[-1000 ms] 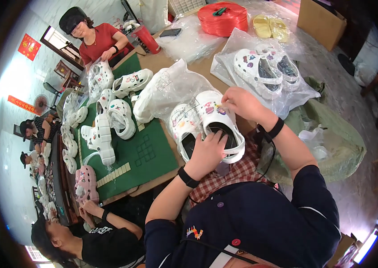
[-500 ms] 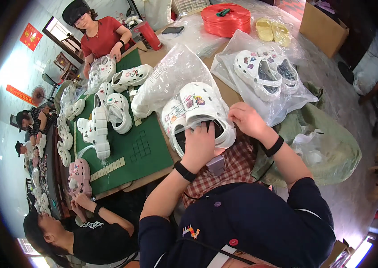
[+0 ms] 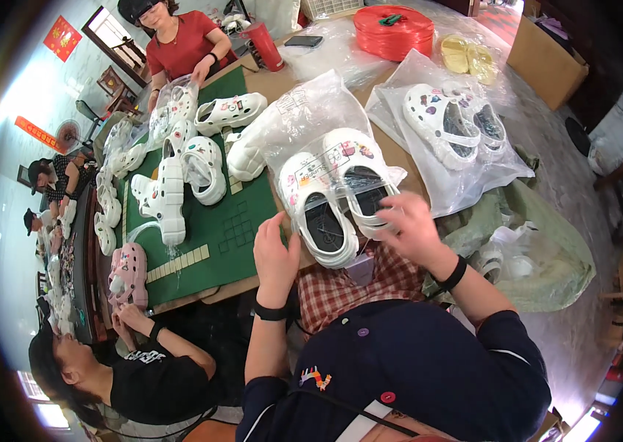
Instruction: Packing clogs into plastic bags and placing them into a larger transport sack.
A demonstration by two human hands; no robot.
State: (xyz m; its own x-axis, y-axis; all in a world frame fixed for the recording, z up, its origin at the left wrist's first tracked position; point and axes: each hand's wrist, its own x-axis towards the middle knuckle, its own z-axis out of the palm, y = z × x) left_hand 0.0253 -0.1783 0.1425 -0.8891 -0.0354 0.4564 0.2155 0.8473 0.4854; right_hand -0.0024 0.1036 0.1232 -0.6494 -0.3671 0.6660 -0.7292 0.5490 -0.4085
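Observation:
In front of me lies a pair of white clogs with colourful charms: the left clog (image 3: 321, 228) and the right clog (image 3: 359, 188), heels toward me. A clear printed plastic bag (image 3: 311, 110) covers their toe ends and spreads away over the table. My left hand (image 3: 276, 250) is beside the left clog, thumb apart from the fingers, holding nothing. Close to the right clog's heel is my right hand (image 3: 408, 228), fingers bent and spread; whether they touch the clog is hard to make out.
Several white clogs, some bagged, crowd the green mat (image 3: 234, 243) at left. Another bagged pair (image 3: 444, 125) lies at right, beyond a green sack (image 3: 540, 258). A red twine roll (image 3: 394, 33) stands far back. Co-workers sit at left and far left; one handles a pink clog (image 3: 128, 272).
My left hand has come out of the clog opening and moved left. The clogs now lie side by side, openings showing, with the bag over their fronts. My right hand has shifted slightly down.

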